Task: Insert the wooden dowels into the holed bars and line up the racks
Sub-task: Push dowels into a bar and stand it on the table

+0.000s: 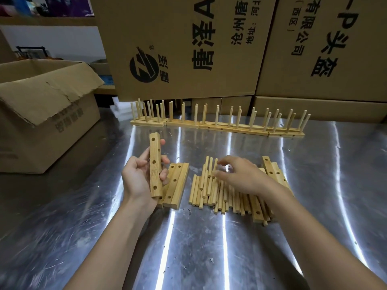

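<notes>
Head view. My right hand's (240, 176) fingertips are motion-blurred over the pile of dowels (204, 189). The fingers are curled downward and touch or nearly touch the top sticks. I cannot tell whether they pinch one. That hand and wrist also cover the middle of the pile and part of the right-side bars (274, 172) lying behind it. One more bar (256, 210) lies half buried under dowels at the pile's near right corner. The tall cartons (188, 49) at the back are cut off at the top of the frame, and the far end of the racks (219, 122) sits in their shadow. At the left end the pegs overlap, so they are hard to count.

My left hand (138, 176) grips a holed bar (156, 168), held upright and clear of the desk (188, 248). Fingers wrap it from behind and the thumb side is toward me. Three holes show on its face, all without dowels. Just right of this hand, the spare bars (178, 183) lie flat on the desk side by side, their near left corner hidden by the held bar.

The loose dowels lie roughly parallel at desk centre, between the spare bars and the right-side bars. The finished racks stand end to end in a row along the desk's far edge, pegs up. An open box (41, 114) stands at far left, partly off frame.
</notes>
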Demonstrator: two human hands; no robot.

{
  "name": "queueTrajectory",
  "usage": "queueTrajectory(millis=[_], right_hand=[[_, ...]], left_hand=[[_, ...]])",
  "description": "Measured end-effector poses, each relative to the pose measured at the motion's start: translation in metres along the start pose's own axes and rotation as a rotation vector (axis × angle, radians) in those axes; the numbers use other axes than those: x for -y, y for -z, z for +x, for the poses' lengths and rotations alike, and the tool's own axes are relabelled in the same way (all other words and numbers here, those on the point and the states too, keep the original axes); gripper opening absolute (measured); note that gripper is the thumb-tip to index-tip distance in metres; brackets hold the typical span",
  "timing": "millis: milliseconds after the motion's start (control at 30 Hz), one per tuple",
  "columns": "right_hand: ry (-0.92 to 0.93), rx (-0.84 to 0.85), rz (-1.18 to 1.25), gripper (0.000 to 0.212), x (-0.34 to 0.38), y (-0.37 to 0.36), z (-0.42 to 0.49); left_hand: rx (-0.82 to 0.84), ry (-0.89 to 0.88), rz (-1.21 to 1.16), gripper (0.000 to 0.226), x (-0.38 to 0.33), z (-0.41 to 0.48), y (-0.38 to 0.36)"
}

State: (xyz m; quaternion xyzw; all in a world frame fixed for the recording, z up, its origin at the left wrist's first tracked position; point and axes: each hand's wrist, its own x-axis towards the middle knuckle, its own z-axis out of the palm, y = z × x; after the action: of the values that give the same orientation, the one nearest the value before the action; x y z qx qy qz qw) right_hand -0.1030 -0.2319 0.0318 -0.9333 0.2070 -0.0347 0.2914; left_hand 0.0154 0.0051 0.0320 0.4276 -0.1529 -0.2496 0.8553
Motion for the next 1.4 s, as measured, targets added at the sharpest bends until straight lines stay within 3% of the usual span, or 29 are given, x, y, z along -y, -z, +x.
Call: queueTrajectory(millis=[100, 200, 367, 700, 833, 967, 1400], right_hand=[[0.045, 0.154, -0.032, 0.113, 0.004, 0.003, -0.02], [0.087, 0.169, -0.136, 0.13, 0.004, -0.002, -0.033], [0.155, 0.024, -0.095, 0.122, 0.007, -0.01, -0.039], [0.427, -0.237, 0.334, 0.112, 0.017, -0.019, -0.083], [0.43, -0.299, 0.518, 0.106, 0.017, -0.032, -0.104], [0.407, -0.353, 0.662, 0.104, 0.016, -0.037, -0.113], [0.401, -0.4, 0.598, 0.074, 0.017, -0.04, -0.117]], left_hand=[[0.0, -0.003, -0.006, 0.062, -0.001, -0.001, -0.002], [0.001, -0.004, -0.002, 0.062, -0.001, -0.002, -0.004], [0.016, -0.009, 0.026, 0.061, 0.0, -0.005, -0.007], [0.115, 0.04, 0.144, 0.048, 0.024, -0.019, -0.032], [0.167, 0.061, 0.296, 0.042, 0.04, -0.03, -0.047], [0.206, 0.104, 0.265, 0.04, 0.05, -0.035, -0.053], [0.213, 0.159, 0.291, 0.034, 0.061, -0.047, -0.062]])
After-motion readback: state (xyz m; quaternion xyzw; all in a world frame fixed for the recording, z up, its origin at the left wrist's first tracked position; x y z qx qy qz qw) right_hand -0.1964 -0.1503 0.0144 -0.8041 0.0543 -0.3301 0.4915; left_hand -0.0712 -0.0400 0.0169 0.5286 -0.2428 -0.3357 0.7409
